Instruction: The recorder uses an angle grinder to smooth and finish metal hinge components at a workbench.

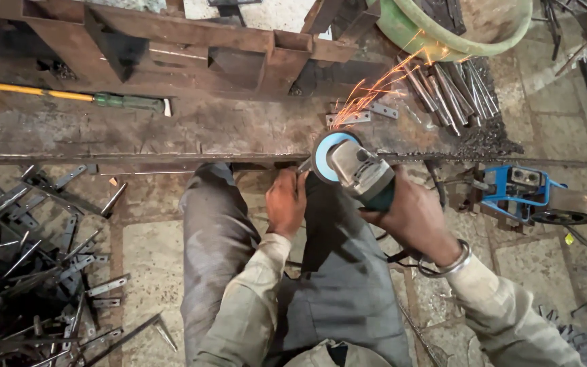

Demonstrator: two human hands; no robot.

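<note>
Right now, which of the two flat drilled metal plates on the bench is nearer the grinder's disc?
The lower plate, lying just above the grinder disc in the spark stream. The other plate sits farther up and right, beside the bundle of rods.

1. The angle grinder (358, 173) in my right hand (412, 217) has a silver-grey head, a teal body and a light blue guard around a dark disc.
2. Orange and yellow sparks (382, 85) streak over the rusty brown steel bench (171, 129).
3. My trousers (273, 272) are dusty grey; my sleeves (253, 299) are pale khaki.
4. A silver bangle (453, 261) circles my right wrist.
5. The long tool (69, 96) on the bench has a yellow shaft and a green grip.
6. The tub (463, 30) is light green.
7. The small machine (521, 190) on the floor is bright blue.
8. The scrap strips (28, 258) are dull grey.
</note>
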